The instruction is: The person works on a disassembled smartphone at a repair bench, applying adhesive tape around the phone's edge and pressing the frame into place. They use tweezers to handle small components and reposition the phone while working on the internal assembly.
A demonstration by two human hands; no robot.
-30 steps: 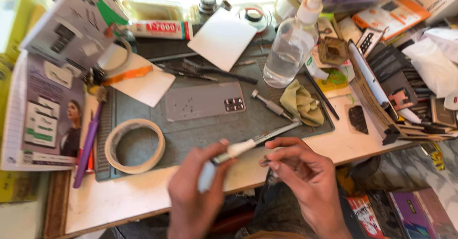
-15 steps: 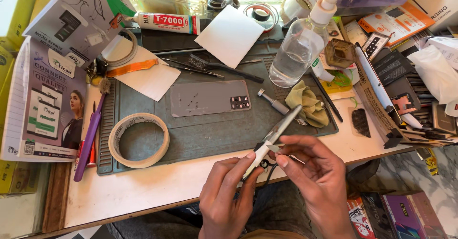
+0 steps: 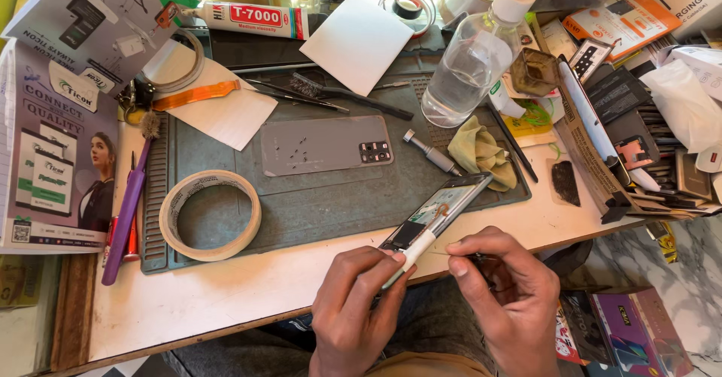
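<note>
An opened phone [image 3: 444, 205] tilts over the desk's front edge, its inside facing up. My left hand [image 3: 357, 309] is shut on a white-handled tool [image 3: 412, 255], and the tool's tip rests on the phone's inner parts. Just right of it, my right hand [image 3: 508, 302] pinches a thin dark tool [image 3: 470, 256] pointing towards the white handle. The phone's lower end is hidden behind both hands. A grey phone back cover [image 3: 327, 145] lies flat on the grey work mat [image 3: 331, 204], apart from both hands.
A masking tape ring [image 3: 210, 213] lies on the mat's left. A clear spray bottle [image 3: 470, 68], a yellow cloth [image 3: 477, 151] and a screwdriver bit [image 3: 431, 151] are behind the phone. A glue tube [image 3: 248, 17] and white card [image 3: 357, 42] lie further back. Printed boxes [image 3: 60, 121] line the left, cluttered parts the right.
The phone, edge-on before, has turned so its open side faces up. My left hand has shifted its grip on the white-handled tool, and both hands have come closer together under the phone.
</note>
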